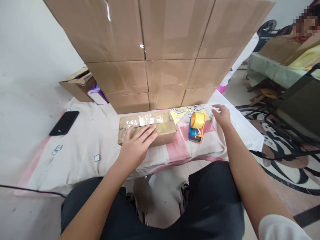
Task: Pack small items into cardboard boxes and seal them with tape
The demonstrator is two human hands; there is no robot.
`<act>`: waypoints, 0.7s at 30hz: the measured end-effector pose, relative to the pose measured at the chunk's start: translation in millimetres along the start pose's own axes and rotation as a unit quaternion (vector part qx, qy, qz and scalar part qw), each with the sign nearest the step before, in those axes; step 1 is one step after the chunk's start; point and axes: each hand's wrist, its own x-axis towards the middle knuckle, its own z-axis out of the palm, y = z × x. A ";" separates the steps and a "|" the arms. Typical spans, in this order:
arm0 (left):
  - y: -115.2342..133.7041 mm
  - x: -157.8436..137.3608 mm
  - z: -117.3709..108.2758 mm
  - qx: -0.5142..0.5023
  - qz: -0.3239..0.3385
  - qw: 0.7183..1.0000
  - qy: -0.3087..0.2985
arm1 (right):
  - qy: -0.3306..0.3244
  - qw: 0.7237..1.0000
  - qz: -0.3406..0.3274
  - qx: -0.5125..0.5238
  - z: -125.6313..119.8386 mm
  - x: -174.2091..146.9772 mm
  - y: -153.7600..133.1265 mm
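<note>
A small cardboard box (163, 138) with shiny clear tape along its top lies on the cloth-covered surface in front of me. My left hand (138, 140) rests flat on the box's near side, fingers stretched out over its top. To the right of the box stands a blue and orange tape dispenser (197, 128) with a yellowish roll in it. My right hand (221, 115) hovers just right of the dispenser, apart from it, with fingers spread and nothing in them. Yellow printed sheets (179, 114) lie between the box and the dispenser, partly hidden.
Stacked taped cartons (165, 75) form a wall behind the small box. At left are a black phone (64, 123), an open carton (77, 87) and a purple package (97, 94). A dark chair (298, 103) stands at right; another person (308, 25) is beyond it.
</note>
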 end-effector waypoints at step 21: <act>2.9 -3.5 2.4 0.015 0.013 1.000 0.010 | -0.176 0.982 -0.065 0.004 63.3 0.4 -42.8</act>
